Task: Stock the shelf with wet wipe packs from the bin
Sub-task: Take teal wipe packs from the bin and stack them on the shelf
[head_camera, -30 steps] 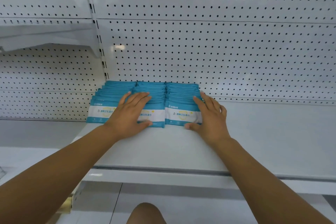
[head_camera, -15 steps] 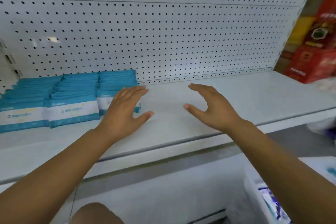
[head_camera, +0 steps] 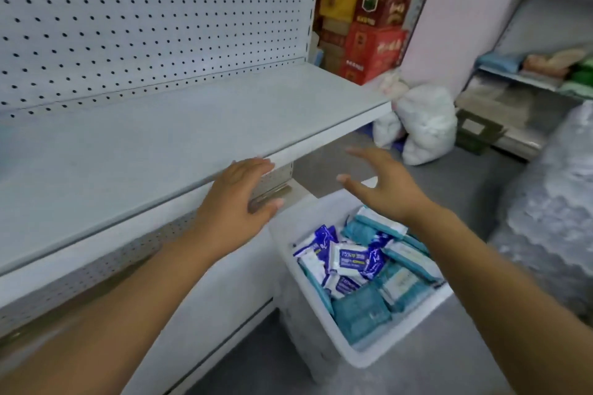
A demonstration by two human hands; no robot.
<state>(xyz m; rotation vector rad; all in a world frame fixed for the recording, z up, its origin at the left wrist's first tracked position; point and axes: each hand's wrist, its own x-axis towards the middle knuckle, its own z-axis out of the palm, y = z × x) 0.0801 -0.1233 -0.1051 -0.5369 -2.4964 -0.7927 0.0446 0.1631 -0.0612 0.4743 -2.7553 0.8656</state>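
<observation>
Wipe packs (head_camera: 353, 261) askew in bin (head_camera: 369, 357)

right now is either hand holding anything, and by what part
Nothing is held. The left hand is open by the shelf edge; the right hand is open near the bin.

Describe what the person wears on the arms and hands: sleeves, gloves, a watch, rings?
Nothing worn shows in the picture. The left hand and the right hand have no gloves, and no rings show on the visible fingers. Neither wrist carries a watch or band. The left forearm and the right forearm are bare; no sleeve edge shows.
</observation>
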